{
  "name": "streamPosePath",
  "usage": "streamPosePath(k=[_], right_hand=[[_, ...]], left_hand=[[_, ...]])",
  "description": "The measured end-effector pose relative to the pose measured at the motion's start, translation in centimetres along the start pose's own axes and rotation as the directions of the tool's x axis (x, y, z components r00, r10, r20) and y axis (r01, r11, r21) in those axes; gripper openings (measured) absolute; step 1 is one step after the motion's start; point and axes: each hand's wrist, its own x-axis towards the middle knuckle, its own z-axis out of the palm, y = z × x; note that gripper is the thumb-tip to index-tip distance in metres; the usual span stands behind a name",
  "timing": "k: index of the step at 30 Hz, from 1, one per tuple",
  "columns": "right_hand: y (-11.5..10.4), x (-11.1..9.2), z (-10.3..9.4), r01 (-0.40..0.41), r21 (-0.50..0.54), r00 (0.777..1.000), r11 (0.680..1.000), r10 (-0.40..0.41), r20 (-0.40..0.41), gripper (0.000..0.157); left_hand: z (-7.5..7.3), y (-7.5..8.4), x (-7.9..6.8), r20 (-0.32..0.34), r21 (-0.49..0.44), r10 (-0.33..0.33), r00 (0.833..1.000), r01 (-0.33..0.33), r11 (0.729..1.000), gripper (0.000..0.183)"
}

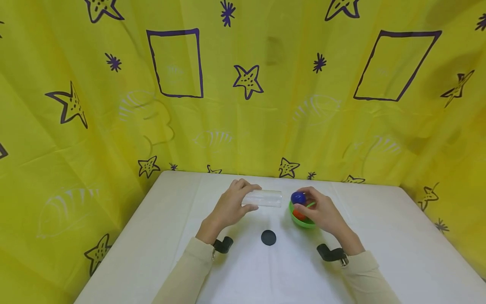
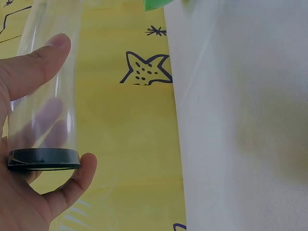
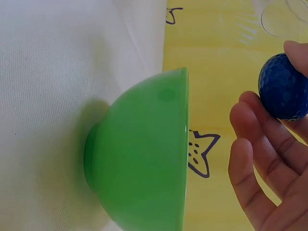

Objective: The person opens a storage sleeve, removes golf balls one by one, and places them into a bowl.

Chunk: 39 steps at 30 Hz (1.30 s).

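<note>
My left hand (image 1: 230, 203) grips a clear plastic tube (image 1: 267, 198), tilted nearly level, its far end toward the right. A black cap (image 2: 44, 159) closes the tube's end by the palm in the left wrist view; the tube looks empty. My right hand (image 1: 320, 211) pinches a blue golf ball (image 3: 284, 86) with dimples between thumb and fingers. The ball is above the rim of a green bowl (image 3: 144, 154), facing the tube's end. Inside the bowl sits an orange-red ball (image 1: 298, 214), partly hidden by the right hand.
A black round disc (image 1: 268, 237) lies flat on the white table (image 1: 243, 270) between the forearms. Behind the table's far edge hangs a yellow curtain (image 1: 220, 114) with drawn stars. Each wrist wears a black camera mount.
</note>
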Motion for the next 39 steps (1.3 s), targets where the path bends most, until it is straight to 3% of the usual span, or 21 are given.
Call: streamPosePath(k=[17,31,39], right_hand=[[1.6,0.3,0.1,-0.102,-0.053,0.991,0.993,0.097,-0.091,0.051],[3.3,0.6,0.8,-0.067,-0.099,0.982,0.993,0.049,-0.182,0.048],[3.8,0.6,1.1,-0.16,-0.114,0.974,0.98,0.138,-0.18,0.051]], left_hand=[[-0.1,0.3,0.0,0.003,-0.014,-0.028,1.0,0.028,1.0,0.052],[0.0,0.3,0.1,0.017,-0.011,-0.034,0.999,0.034,0.999,0.052],[0.1,0.4,0.1,0.025,-0.005,-0.035,0.999,0.035,0.999,0.052]])
